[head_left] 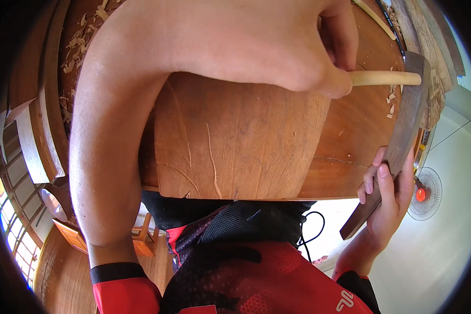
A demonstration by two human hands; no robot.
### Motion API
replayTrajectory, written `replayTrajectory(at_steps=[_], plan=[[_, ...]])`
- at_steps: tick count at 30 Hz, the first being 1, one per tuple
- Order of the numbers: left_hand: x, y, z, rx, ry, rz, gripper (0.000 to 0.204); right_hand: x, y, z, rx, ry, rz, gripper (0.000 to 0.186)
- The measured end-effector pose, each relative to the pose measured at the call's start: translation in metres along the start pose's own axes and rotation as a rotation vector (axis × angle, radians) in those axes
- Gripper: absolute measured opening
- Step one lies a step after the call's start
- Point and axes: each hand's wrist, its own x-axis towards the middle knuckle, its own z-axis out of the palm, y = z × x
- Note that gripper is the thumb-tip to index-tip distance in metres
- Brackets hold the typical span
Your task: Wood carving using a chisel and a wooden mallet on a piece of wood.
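one pale stick — scattered shavings

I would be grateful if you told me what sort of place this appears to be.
Probably a small woodworking space: curled wood shavings lie on the wooden table, and the left hand holds a pale wooden stick.

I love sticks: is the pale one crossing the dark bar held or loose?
Held: the left hand grips one end of the pale stick.
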Motion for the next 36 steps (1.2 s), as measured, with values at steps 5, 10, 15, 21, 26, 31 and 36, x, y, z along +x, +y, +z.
replayTrajectory(at_steps=[5, 10, 15, 21, 26, 31, 36], plan=[[0.007, 0.007, 0.010, 0.013, -0.023, 0.000, 0.013, -0.004, 0.002, 0.004, -0.043, -0.117, 0.024, 0.064], [0.007, 0.009, 0.008, 0.037, -0.038, -0.013, 0.014, 0.017, -0.003, -0.009, 0.133, 0.157, -0.136, 0.055], [0.004, 0.004, 0.003, 0.049, -0.059, -0.011, 0.014, 0.014, -0.009, -0.021, -0.074, 0.026, -0.131, 0.047], [0.002, 0.006, 0.005, 0.074, -0.066, -0.035, 0.014, 0.011, -0.006, -0.033, -0.071, -0.014, -0.167, 0.044], [0.007, 0.008, 0.011, 0.088, -0.076, -0.037, 0.014, 0.003, -0.003, -0.011, -0.037, 0.089, -0.134, 0.055], [0.005, 0.004, 0.004, 0.102, -0.092, -0.030, 0.014, 0.000, -0.001, -0.003, -0.034, 0.030, -0.074, 0.060], [0.010, 0.013, 0.011, 0.126, -0.114, -0.038, 0.014, 0.002, 0.001, -0.004, -0.074, 0.056, -0.049, 0.054]])
